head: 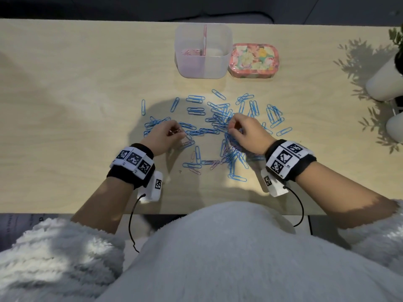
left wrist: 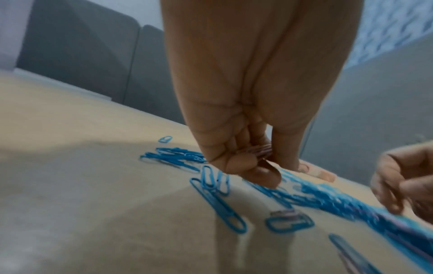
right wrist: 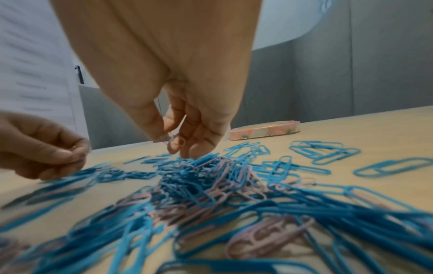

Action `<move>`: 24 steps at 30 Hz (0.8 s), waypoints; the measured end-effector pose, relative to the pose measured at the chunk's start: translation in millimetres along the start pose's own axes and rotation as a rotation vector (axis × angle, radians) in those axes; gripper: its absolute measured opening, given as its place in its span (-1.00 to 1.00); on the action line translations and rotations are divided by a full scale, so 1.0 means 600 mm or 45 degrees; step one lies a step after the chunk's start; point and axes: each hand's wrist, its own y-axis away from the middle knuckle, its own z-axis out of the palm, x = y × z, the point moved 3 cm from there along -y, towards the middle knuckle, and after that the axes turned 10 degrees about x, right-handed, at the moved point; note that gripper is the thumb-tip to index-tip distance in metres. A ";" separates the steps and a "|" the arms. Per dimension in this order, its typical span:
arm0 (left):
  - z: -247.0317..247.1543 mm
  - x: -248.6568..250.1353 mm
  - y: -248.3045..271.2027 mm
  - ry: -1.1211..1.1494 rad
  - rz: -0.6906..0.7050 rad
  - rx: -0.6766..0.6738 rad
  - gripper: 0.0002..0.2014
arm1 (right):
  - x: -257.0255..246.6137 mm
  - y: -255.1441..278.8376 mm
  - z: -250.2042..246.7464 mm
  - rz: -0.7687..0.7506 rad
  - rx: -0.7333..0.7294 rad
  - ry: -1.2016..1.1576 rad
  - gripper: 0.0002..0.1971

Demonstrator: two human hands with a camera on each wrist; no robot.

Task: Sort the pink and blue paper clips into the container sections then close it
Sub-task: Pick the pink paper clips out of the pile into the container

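Blue paper clips [head: 218,118] lie scattered over the wooden table [head: 76,105], with pink paper clips [right wrist: 220,178] mixed into the pile near me. My left hand [head: 172,132] hovers over the left of the scatter and holds a small bunch of pink clips [left wrist: 257,151] in its curled fingers. My right hand [head: 234,127] pinches one pink clip [right wrist: 175,143] just above the heap. The clear two-section container [head: 204,51] stands open at the back, pink clips in its left section. Its floral lid [head: 253,61] lies to the right of it.
White plant pots [head: 383,81] with green leaves stand at the right edge of the table. The table's near edge runs just in front of my body, and bare wood stretches to the left.
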 end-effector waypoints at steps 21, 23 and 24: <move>0.018 0.006 0.011 -0.391 0.026 0.151 -0.80 | -0.016 0.046 0.059 -0.015 -0.329 -0.004 -0.95; 0.028 0.013 0.010 -0.477 0.090 0.137 -0.81 | -0.011 0.041 0.054 0.004 -0.280 -0.037 -0.94; 0.032 0.015 0.009 -0.512 0.112 0.115 -0.82 | -0.009 0.038 0.051 0.014 -0.250 -0.065 -0.92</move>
